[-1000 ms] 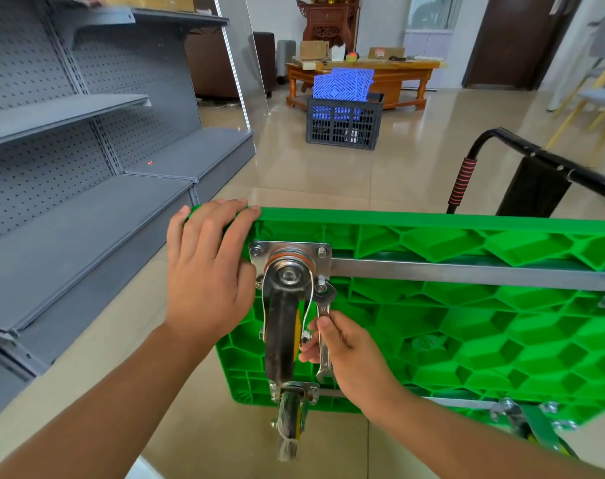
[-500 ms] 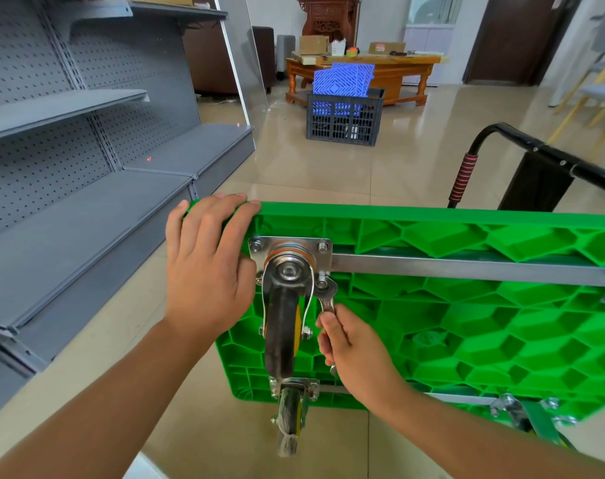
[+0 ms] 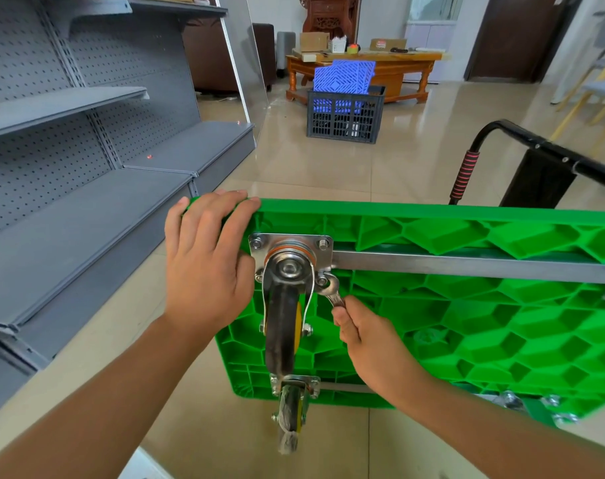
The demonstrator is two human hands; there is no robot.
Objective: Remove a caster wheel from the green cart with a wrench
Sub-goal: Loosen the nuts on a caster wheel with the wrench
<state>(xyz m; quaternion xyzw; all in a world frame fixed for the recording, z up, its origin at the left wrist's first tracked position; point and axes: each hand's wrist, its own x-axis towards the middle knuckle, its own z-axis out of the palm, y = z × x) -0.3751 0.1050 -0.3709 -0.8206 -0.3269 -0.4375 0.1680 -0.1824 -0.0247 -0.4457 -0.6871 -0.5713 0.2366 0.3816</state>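
The green cart (image 3: 467,326) stands on its side with its ribbed underside facing me. A caster wheel (image 3: 285,312) with a black tyre and silver plate is bolted at its upper left corner. My left hand (image 3: 207,264) lies over that corner, fingers hooked over the top edge. My right hand (image 3: 370,337) grips the handle of a silver wrench (image 3: 330,292). The wrench's head sits on the plate's lower right bolt, handle slanting down to the right. A second caster (image 3: 292,413) hangs at the lower corner.
Grey metal shelving (image 3: 69,209) runs along the left, close to the cart. The cart's black handle (image 3: 522,146) with a red grip sticks out at the right. A dark crate (image 3: 346,115) with blue panels and a wooden table (image 3: 363,63) stand farther back on the tiled floor.
My right hand has swung the wrench handle from pointing straight down to slanting out to the right, and has slid up closer to the bolt. My left hand stays on the corner.
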